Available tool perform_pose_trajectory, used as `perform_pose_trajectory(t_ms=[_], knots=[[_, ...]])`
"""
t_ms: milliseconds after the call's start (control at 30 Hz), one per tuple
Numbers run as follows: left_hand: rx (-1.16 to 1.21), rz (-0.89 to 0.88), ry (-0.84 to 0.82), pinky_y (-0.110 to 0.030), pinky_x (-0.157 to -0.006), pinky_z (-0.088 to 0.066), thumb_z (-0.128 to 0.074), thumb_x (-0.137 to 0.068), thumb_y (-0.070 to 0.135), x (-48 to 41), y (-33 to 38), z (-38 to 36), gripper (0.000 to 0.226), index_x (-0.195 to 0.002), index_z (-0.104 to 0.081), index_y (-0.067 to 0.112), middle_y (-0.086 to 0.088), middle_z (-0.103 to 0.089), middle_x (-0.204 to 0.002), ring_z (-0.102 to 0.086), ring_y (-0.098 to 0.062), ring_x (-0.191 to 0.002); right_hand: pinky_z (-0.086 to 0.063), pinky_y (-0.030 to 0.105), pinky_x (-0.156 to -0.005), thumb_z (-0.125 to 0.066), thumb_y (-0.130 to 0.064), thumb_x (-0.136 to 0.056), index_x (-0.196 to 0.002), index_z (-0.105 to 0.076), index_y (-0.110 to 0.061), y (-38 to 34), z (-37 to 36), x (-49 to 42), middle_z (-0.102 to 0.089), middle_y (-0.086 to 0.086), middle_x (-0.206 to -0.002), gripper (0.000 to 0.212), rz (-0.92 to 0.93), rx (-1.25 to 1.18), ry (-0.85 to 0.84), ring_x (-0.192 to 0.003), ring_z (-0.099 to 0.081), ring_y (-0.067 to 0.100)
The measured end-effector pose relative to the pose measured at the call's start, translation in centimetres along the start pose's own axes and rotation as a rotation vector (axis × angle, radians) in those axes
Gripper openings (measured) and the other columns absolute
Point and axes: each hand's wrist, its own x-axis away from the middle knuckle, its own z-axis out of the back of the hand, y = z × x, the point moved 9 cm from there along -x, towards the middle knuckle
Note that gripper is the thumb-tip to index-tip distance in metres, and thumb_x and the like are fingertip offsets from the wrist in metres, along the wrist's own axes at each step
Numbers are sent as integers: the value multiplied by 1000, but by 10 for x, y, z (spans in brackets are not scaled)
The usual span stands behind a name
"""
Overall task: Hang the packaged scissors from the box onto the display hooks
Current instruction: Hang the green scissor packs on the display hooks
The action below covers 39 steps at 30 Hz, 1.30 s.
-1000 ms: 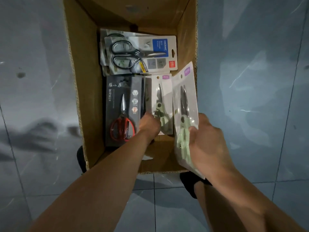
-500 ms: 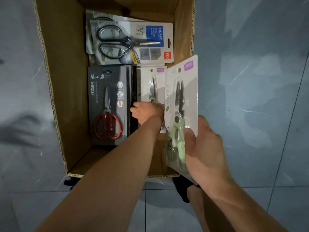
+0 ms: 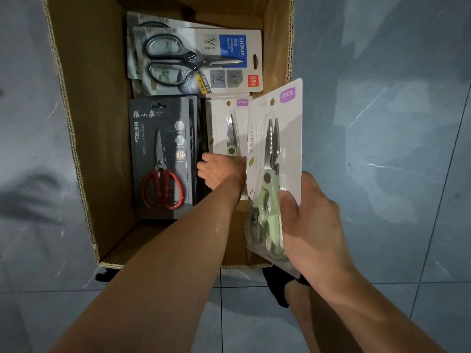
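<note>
The right hand [image 3: 313, 225] clamps a pack of green scissors [image 3: 275, 138] at its lower end, with the thumb pressed across the front over the handles and the fingers hidden behind the card. Holding it by the bottom likely keeps the hang hole [image 3: 272, 101] at the top free for a hook. This pack is raised above the box's [image 3: 84, 123] right side, and its long axis runs away from the person, blades and hole pointing to the far end, leaning slightly right.

The left hand [image 3: 221, 171] is down inside the box, curled over the lower part of a second green pack [image 3: 229, 123]. Whether its fingers have closed on the card cannot be told, since the back of the hand hides them. It looks like a reach for a second pack to carry along.

That pack lies flat, blades pointing the same way. A red-handled pack [image 3: 160, 159] lies just beside it on the left, and a black-handled pack [image 3: 198, 59] lies crosswise at the far end. The box stands on a grey tiled floor [image 3: 382, 123]. No display hooks are in view.
</note>
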Motion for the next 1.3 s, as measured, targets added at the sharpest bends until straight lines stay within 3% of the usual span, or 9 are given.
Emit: perform_pose_trajectory(t_ms=[133, 267, 433, 533, 667, 767, 1000, 1133, 1300], knots=[[48, 43, 14, -40, -105, -32, -52, -91, 16, 4, -4, 0, 51, -136, -31, 3, -18, -33, -142, -33, -32, -129, -48, 13, -55, -40, -23, -101, -130, -49, -19, 9, 0, -1, -66, -1, -89, 31, -4, -23, 0, -66, -61, 9], [83, 40, 37, -42, -105, -32, -57, -90, 27, 4, -3, 2, 66, -145, -25, 8, -17, -32, -141, -31, -32, -128, -43, 14, -50, -40, -23, -101, -129, -49, -20, 14, 0, 1, -63, -7, -86, 30, -17, -60, -20, -66, -61, 8], [139, 1, 5, -40, -103, -35, -40, -91, 10, 7, -3, 3, 46, -135, -44, 1, -19, -35, -136, -33, -34, -124, -45, 10, -55, -40, -22, -101, -133, -47, -19, 15, -1, -1, -65, -4, -104, 33, -24, -84, -25, -72, -61, 5], [151, -4, 12, -37, -103, -34, -47, -92, 11, 13, -11, 4, 42, -133, -43, -1, -20, -33, -138, -33, -33, -126, -45, 11, -57, -39, -23, -101, -133, -47, -19, 15, -2, -1, -59, -9, -99, 33, -33, -96, -33, -74, -60, 3], [159, 343, -52, -38, -104, -37, -62, -91, 24, 24, -61, -10, 66, -141, -29, -3, -22, -32, -144, -35, -35, -131, -46, 8, -53, -39, -24, -101, -130, -50, -20, 19, -3, -4, -61, -9, -94, 31, -44, -83, -36, -73, -60, 1], [266, 424, -50, -41, -106, -35, -68, -86, 31, 23, -69, -14, 72, -139, -30, 0, -25, -32, -144, -36, -38, -132, -48, 9, -54, -39, -24, -101, -130, -50, -21, 19, -4, -5, -63, -9, -97, 31, -43, -78, -30, -73, -62, 2], [169, 222, -68, -52, -107, -37, -66, -75, 61, 10, -63, -9, 84, -138, -43, 12, -18, -48, -136, -48, -37, -124, -48, 12, -56, -39, -23, -100, -129, -50, -22, 20, -3, -5, -58, -16, -88, 31, -60, -88, -20, -72, -63, 5], [129, 54, -9, -33, -74, -50, -61, -76, 71, -4, -43, 7, 64, -87, -61, 8, -5, -62, -86, -60, -24, -85, -44, 8, -51, -39, -23, -100, -131, -48, -22, 19, -2, -3, -64, -7, -109, 32, -75, -90, -24, -75, -62, 3], [231, -99, -83, -24, -67, -51, -81, -71, 45, -21, -6, 14, 63, -116, -54, 11, 0, -62, -100, -62, -20, -91, -45, 6, -55, -39, -25, -101, -133, -47, -23, 17, -3, -5, -62, -10, -111, 33, -69, -61, -34, -77, -61, 2]])
